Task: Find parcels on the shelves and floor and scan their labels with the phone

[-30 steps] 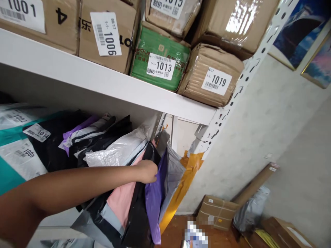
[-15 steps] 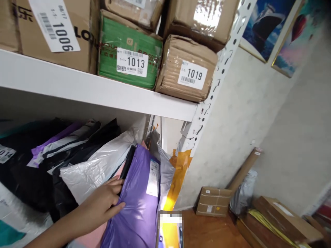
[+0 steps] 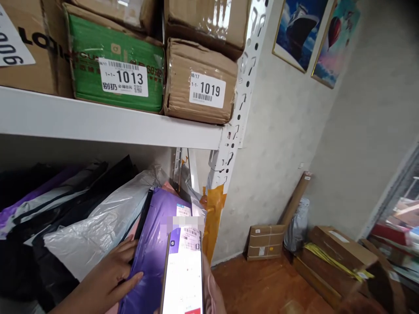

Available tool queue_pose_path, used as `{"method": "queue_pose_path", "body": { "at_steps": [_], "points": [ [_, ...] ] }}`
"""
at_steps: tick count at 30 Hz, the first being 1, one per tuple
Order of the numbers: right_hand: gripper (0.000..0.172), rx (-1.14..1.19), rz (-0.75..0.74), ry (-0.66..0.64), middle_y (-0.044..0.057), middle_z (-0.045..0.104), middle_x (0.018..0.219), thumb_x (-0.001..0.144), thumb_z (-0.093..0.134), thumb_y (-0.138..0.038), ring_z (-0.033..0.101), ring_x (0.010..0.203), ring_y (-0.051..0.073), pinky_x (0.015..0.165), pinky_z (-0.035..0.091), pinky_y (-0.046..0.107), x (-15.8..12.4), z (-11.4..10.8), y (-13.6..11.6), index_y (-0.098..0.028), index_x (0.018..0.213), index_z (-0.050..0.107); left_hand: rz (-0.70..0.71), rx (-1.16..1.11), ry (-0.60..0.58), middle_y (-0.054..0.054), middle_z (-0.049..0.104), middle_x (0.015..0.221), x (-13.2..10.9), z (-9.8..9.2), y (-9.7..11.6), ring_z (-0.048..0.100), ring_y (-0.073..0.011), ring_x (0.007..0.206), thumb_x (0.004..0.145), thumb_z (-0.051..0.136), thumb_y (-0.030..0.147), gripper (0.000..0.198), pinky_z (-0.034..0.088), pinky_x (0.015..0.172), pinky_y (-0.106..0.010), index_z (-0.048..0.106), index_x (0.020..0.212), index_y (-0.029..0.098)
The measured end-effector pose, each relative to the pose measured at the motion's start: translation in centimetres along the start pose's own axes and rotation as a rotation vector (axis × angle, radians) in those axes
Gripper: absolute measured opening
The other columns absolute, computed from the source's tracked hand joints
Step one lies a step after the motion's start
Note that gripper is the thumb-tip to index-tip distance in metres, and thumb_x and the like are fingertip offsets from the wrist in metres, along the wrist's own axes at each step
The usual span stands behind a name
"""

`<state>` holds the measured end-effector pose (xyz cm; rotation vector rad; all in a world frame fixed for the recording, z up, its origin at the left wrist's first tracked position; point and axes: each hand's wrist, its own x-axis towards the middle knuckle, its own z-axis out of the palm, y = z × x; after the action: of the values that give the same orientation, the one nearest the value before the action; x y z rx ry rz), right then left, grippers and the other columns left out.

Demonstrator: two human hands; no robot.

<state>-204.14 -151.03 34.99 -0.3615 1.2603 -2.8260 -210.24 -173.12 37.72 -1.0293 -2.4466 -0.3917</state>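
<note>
My left hand (image 3: 109, 279) reaches into the lower shelf, its fingers curled on the left edge of a purple mailer bag (image 3: 153, 248) that leans outward among other soft parcels. A white label shows near the bag's top. My right hand (image 3: 212, 294) comes up from the bottom edge and holds a phone (image 3: 183, 274) upright, screen lit, in front of the purple bag and its label. Only the side of that hand shows behind the phone.
Grey, black and pink mailers (image 3: 91, 231) fill the lower shelf. The white shelf board (image 3: 108, 124) above carries boxes labelled 1013 (image 3: 121, 80) and 1019 (image 3: 206, 89). A perforated upright (image 3: 235, 113) stands at right. Cardboard boxes (image 3: 265, 242) and a tube lie on the floor by the wall.
The view has swung right. My left hand pulled the purple mailer forward and still rests on it. The phone rose from the bottom edge up in front of the bag's label.
</note>
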Motion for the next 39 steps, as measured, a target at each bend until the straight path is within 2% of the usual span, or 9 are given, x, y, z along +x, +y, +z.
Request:
{"method": "queue_pose_path", "body": {
  "at_steps": [3,13,21,24,27,30,32,36,39],
  "points": [
    [0.074,0.054,0.053,-0.031,0.009,0.076,0.088,0.067,0.057,-0.073,0.072,0.065,0.031,0.065,0.060,0.050,0.1,0.2,-0.1,-0.026,0.125,0.059,0.057,0.008,0.011,0.005,0.072,0.106,-0.1,0.2,-0.6,0.059,-0.0180,0.107,0.083,0.056,0.041,0.028,0.038,0.106,-0.028,0.069,0.061,0.029],
    [0.075,-0.035,-0.023,0.060,0.010,0.073,0.110,0.074,0.053,-0.072,0.073,0.076,0.032,0.064,0.062,0.048,-0.2,0.5,-0.2,-0.027,0.134,0.052,0.154,0.171,0.067,0.005,0.068,0.117,-0.2,0.7,-1.1,0.059,-0.0173,0.111,0.083,0.058,0.041,0.018,0.037,0.107,-0.027,0.071,0.077,0.032],
    [0.058,-0.088,-0.082,0.089,0.007,0.073,0.110,0.072,0.057,-0.067,0.066,0.106,0.036,0.069,0.061,0.047,0.2,-0.8,0.0,-0.029,0.116,0.066,0.004,0.023,-0.012,0.010,0.072,0.107,0.0,0.1,-0.3,0.061,-0.0170,0.101,0.083,0.055,0.042,0.028,0.036,0.109,-0.028,0.069,0.061,0.031],
    [0.057,-0.026,-0.051,0.082,0.008,0.075,0.103,0.072,0.058,-0.067,0.068,0.101,0.035,0.070,0.060,0.047,0.2,-0.6,0.1,-0.030,0.115,0.065,0.003,0.006,-0.002,0.010,0.072,0.106,0.1,0.1,-0.3,0.060,-0.0171,0.103,0.083,0.055,0.041,0.029,0.035,0.109,-0.028,0.069,0.061,0.031],
    [0.081,0.055,0.040,-0.040,0.009,0.076,0.096,0.061,0.071,-0.062,0.073,0.079,0.033,0.067,0.057,0.046,0.0,-0.1,0.0,-0.028,0.131,0.049,0.053,-0.009,0.019,0.007,0.071,0.109,0.0,0.2,-0.4,0.060,-0.0178,0.104,0.083,0.056,0.042,0.026,0.034,0.109,-0.030,0.071,0.065,0.032],
    [0.121,0.100,0.127,-0.157,0.007,0.076,0.096,0.051,0.083,-0.035,0.074,0.075,0.030,0.067,0.055,0.039,-0.4,0.2,-0.4,-0.023,0.146,0.010,0.040,-0.014,-0.015,0.007,0.071,0.111,0.0,0.1,-0.3,0.059,-0.0180,0.105,0.084,0.054,0.041,0.026,0.035,0.109,-0.031,0.072,0.067,0.032],
    [0.126,0.072,0.144,-0.175,0.006,0.076,0.094,0.054,0.079,-0.023,0.074,0.080,0.028,0.065,0.054,0.035,-0.9,0.2,-0.7,-0.022,0.145,-0.007,0.016,-0.016,-0.052,0.007,0.071,0.110,0.0,0.0,-0.2,0.059,-0.0184,0.106,0.086,0.052,0.041,0.030,0.035,0.108,-0.031,0.071,0.065,0.031],
    [0.120,-0.007,0.124,-0.143,0.013,0.074,0.105,0.061,0.076,-0.028,0.073,0.086,0.029,0.061,0.055,0.035,-1.7,0.2,-0.9,-0.018,0.144,-0.009,-0.010,-0.016,-0.087,0.005,0.071,0.109,0.1,-0.3,0.1,0.058,-0.0189,0.107,0.088,0.048,0.042,0.036,0.034,0.109,-0.033,0.071,0.063,0.030],
    [0.128,0.021,0.129,-0.124,0.016,0.071,0.113,0.058,0.081,-0.031,0.073,0.087,0.030,0.067,0.056,0.038,-1.8,0.2,-0.3,-0.019,0.145,-0.012,0.007,-0.027,-0.074,0.005,0.071,0.109,0.1,-0.3,0.0,0.058,-0.0184,0.107,0.088,0.049,0.042,0.033,0.034,0.109,-0.032,0.071,0.066,0.030]
  ]
}}
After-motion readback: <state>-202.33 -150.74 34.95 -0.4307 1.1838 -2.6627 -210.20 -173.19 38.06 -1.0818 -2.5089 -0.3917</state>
